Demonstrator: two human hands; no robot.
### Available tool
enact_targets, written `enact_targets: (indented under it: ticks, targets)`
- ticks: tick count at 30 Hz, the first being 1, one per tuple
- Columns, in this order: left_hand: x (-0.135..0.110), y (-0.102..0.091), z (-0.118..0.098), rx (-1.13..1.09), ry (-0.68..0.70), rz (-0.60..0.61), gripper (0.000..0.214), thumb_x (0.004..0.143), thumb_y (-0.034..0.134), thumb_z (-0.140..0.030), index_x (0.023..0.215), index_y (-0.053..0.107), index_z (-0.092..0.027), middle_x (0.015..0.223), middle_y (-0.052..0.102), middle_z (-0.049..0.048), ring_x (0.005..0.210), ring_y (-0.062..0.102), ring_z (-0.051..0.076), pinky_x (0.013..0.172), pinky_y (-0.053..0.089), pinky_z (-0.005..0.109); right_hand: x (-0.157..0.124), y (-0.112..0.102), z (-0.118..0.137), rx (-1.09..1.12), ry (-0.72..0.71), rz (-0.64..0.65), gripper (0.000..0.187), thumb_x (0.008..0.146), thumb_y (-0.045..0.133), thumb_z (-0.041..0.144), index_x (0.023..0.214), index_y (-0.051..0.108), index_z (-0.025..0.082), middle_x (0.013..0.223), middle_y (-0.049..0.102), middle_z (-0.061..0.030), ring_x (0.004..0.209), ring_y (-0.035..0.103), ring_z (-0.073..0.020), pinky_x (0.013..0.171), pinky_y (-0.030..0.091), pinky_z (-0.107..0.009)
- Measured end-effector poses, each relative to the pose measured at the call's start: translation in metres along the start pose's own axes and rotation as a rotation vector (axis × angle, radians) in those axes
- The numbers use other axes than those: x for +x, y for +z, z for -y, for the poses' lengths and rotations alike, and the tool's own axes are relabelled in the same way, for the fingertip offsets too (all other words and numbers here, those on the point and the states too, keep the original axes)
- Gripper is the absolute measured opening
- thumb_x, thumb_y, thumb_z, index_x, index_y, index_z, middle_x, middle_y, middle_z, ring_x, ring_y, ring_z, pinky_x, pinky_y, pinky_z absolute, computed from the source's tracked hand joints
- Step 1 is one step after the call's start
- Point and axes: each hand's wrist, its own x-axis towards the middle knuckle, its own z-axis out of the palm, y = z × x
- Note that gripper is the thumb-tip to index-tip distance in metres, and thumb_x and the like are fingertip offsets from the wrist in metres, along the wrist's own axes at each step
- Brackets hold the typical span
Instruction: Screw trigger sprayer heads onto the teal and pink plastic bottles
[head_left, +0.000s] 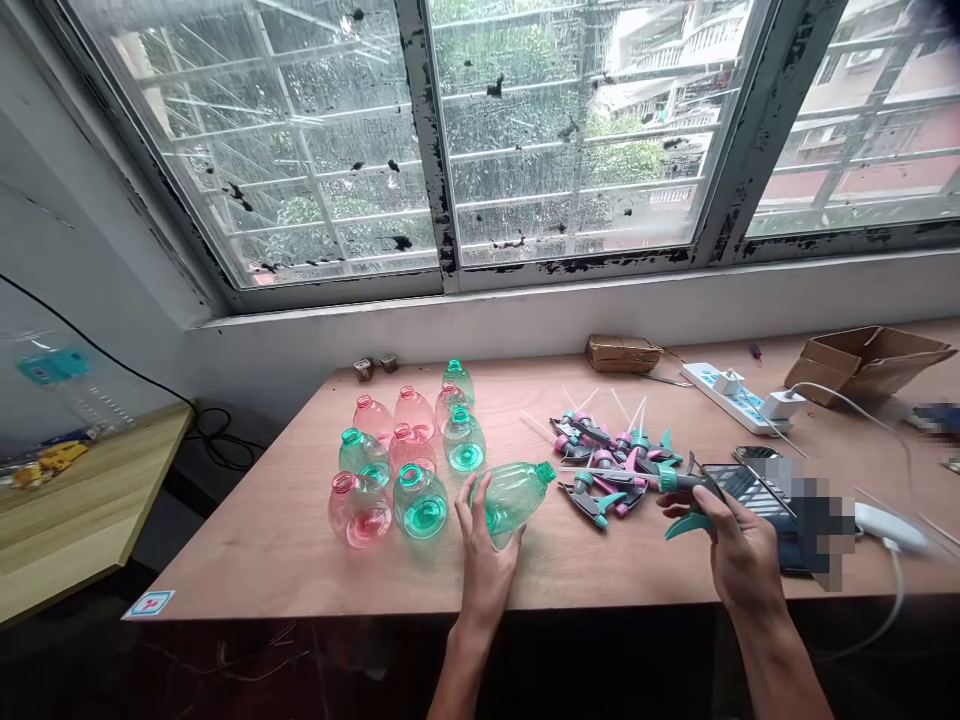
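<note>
The left hand (486,560) reaches up from the near edge, thumb and fingers curled round a green bottle (514,497) tipped sideways, mouth rightward. The right hand (739,550), angled leftward, grips a spray head (667,481), its tube pointing at that mouth. Left stand five pink bottles (362,512) and four green bottles (420,505); the heap of spray heads (631,462) between the hands overlaps too much to count.

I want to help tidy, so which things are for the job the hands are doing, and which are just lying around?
Look like part of the job:
green bottle in the left hand
spray head in the right hand
standing bottles
pile of spray heads

Probably just lying about:
power strip
open cardboard box
small brown package
</note>
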Motion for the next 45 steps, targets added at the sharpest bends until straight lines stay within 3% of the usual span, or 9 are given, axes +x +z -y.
enact_targets:
  ticks: [6,13,19,25,29,34,40,42,45]
  targets:
    - [-0.009,0.006,0.015,0.107,-0.07,-0.047,0.076,0.082,0.074,-0.034,0.14,0.027,-0.021,0.141,0.043,0.0165,0.135,0.044,0.032,0.11,0.04,0.052,-0.029,-0.001,0.0,0.135,0.142,0.07,0.03,0.089,0.066,0.045,0.098,0.076,0.019,0.082,0.076,-0.0068,0.078,0.07,-0.0273,0.065,0.059,-0.036]
    - [-0.011,0.014,0.022,0.186,-0.115,-0.035,0.08,0.078,0.074,-0.051,0.136,0.034,-0.014,0.137,0.05,0.0228,0.134,0.045,0.037,0.108,0.04,0.053,-0.06,0.019,0.026,-0.135,-0.063,0.15,0.028,0.091,0.062,0.045,0.093,0.075,0.02,0.095,0.076,-0.0066,0.101,0.067,-0.0316,0.098,0.046,-0.046]
    - [-0.017,0.006,0.021,0.207,-0.059,0.036,0.08,0.079,0.073,-0.05,0.14,0.035,-0.015,0.138,0.052,0.0195,0.132,0.048,0.034,0.109,0.039,0.047,-0.056,0.025,0.061,-0.202,-0.228,0.013,0.035,0.09,0.06,0.05,0.097,0.073,0.018,0.083,0.073,-0.0056,0.086,0.066,-0.0292,0.083,0.05,-0.039]
    - [-0.018,0.006,0.025,0.202,-0.006,0.042,0.082,0.081,0.069,-0.052,0.146,0.031,-0.017,0.138,0.053,0.017,0.131,0.049,0.034,0.108,0.04,0.048,-0.033,0.043,0.104,-0.416,-0.335,0.233,0.03,0.091,0.056,0.046,0.089,0.07,0.02,0.057,0.058,0.0016,0.053,0.056,-0.0188,0.051,0.043,-0.027]
    - [-0.018,0.008,0.025,0.191,0.0,0.039,0.083,0.08,0.071,-0.051,0.146,0.032,-0.018,0.137,0.054,0.0172,0.131,0.049,0.034,0.107,0.04,0.048,-0.008,0.067,0.127,-0.563,-0.493,0.459,0.028,0.09,0.057,0.041,0.078,0.069,0.019,0.055,0.06,0.0018,0.048,0.054,-0.0165,0.046,0.036,-0.025]
    - [-0.019,0.006,0.022,0.172,0.006,0.034,0.084,0.08,0.073,-0.05,0.145,0.033,-0.017,0.137,0.054,0.0178,0.13,0.05,0.034,0.107,0.041,0.049,0.007,0.07,0.146,-0.536,-0.538,0.378,0.027,0.089,0.057,0.04,0.086,0.072,0.017,0.06,0.062,0.0005,0.051,0.055,-0.016,0.049,0.039,-0.025]
    - [-0.018,0.002,0.016,0.124,0.048,0.029,0.08,0.082,0.074,-0.042,0.146,0.031,-0.023,0.137,0.051,0.0138,0.132,0.048,0.031,0.108,0.041,0.047,0.016,0.055,0.131,-0.663,-0.544,0.444,0.027,0.087,0.06,0.04,0.08,0.073,0.017,0.058,0.06,0.0017,0.05,0.051,-0.0149,0.048,0.036,-0.025]
    - [-0.018,0.001,0.013,0.107,0.081,0.025,0.078,0.082,0.075,-0.038,0.146,0.031,-0.026,0.14,0.048,0.0115,0.134,0.046,0.029,0.11,0.04,0.045,0.018,0.05,0.113,-0.611,-0.454,0.514,0.028,0.088,0.06,0.042,0.084,0.074,0.017,0.06,0.062,0.0011,0.053,0.054,-0.0162,0.049,0.037,-0.026]
    - [-0.018,-0.003,0.008,0.101,0.129,0.019,0.08,0.08,0.077,-0.033,0.146,0.032,-0.03,0.143,0.043,0.0092,0.138,0.042,0.027,0.113,0.038,0.043,0.012,0.044,0.076,-0.37,-0.179,0.631,0.031,0.086,0.064,0.047,0.09,0.074,0.018,0.064,0.064,0.0007,0.056,0.058,-0.0178,0.048,0.042,-0.026]
